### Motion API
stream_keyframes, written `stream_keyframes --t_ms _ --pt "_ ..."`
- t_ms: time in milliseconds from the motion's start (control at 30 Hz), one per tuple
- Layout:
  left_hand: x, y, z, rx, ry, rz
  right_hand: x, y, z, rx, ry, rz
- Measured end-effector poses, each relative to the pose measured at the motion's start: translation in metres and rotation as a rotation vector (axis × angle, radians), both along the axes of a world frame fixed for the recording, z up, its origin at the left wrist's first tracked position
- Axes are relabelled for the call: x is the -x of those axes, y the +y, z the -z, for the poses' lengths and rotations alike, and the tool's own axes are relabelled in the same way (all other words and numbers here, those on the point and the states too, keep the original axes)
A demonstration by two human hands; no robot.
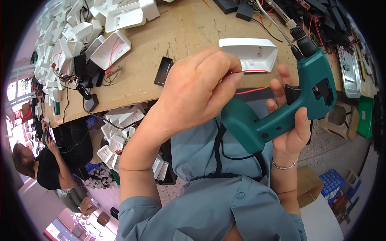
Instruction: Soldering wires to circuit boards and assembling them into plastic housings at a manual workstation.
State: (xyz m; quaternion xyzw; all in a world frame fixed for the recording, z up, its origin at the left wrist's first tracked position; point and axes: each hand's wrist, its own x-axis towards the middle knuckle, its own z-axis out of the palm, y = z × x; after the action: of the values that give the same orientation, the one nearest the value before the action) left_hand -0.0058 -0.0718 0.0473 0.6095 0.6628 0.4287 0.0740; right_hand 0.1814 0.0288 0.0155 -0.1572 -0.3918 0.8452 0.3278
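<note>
A teal-green pistol-shaped power drill [310, 72] with a black nose and black trigger lies across my right hand [287, 142]. The thumb and fingers sit on opposite sides of its handle, the fingers loosely bent near the trigger. Over the drill's wide base, my left hand [193, 88] pinches thumb and forefinger together on thin red wire [252, 92]. Red lengths stick out to the right of that pinch. Just beyond my hands, a white open plastic housing [261, 52] stands on the table. A small black open box [162, 71] lies left of my left hand.
White plastic housings [124, 18] are heaped at the table's [189, 28] far left, some with wires. Dark parts and cables crowd the far right, by a metal tray [350, 76]. A co-worker [50, 168] sits at left. More white parts [116, 140] lie below the table edge.
</note>
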Motion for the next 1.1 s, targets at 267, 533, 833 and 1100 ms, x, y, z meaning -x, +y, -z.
stream_keyframes --t_ms 267,533,833,1100 --pt "-0.010 0.006 0.004 0.031 -0.081 0.128 0.012 -0.012 -0.010 0.083 0.050 0.002" --pt "-0.010 0.011 0.009 0.003 -0.001 0.100 0.010 -0.003 -0.001 0.050 0.058 -0.054" --pt "-0.008 0.012 0.003 0.145 -0.105 0.274 0.010 -0.003 -0.002 0.067 0.040 -0.005" --pt "-0.011 0.014 0.006 0.146 0.018 0.211 0.006 0.001 0.002 0.038 0.088 0.001"
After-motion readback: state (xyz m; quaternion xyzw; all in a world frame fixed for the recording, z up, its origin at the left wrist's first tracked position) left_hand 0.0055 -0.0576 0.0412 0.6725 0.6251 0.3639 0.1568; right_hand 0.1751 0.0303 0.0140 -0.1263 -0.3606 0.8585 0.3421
